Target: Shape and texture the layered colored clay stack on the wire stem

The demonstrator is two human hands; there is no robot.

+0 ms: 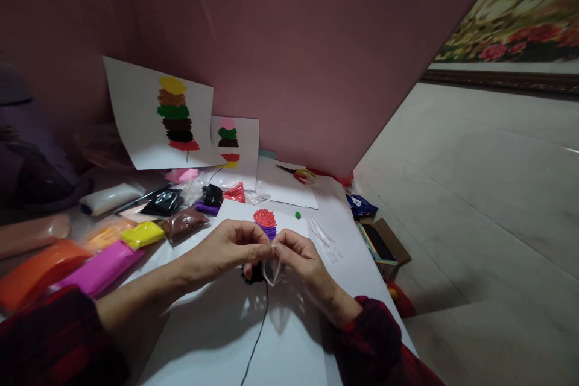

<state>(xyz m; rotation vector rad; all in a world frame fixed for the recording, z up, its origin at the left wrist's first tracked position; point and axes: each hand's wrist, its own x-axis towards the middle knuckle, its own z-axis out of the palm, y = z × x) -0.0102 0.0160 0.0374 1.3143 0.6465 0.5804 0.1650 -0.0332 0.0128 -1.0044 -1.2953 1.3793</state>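
Over a white sheet of paper (203, 338), my left hand (233, 244) and my right hand (302, 256) meet fingertip to fingertip. Both pinch the edge of a small clear plastic bag (272, 271), which hangs between them. On the sheet are a red textured round patch (265, 218), a purple patch (270, 232) partly behind my fingers, and a black patch (254, 274) lower down. From the black patch a thin dark line (259, 335) runs toward the near edge. What else lies under my hands is hidden.
Coloured clay packets, including magenta (102, 268), orange (38, 271) and yellow (142, 234), crowd the left. Two papers with stacked coloured bands (122, 114) lean at the back. Scissors (298, 175), a clear plastic fork (326, 241) and a green lump (297, 215) lie right. An open box (391, 241) stands beyond the table edge.
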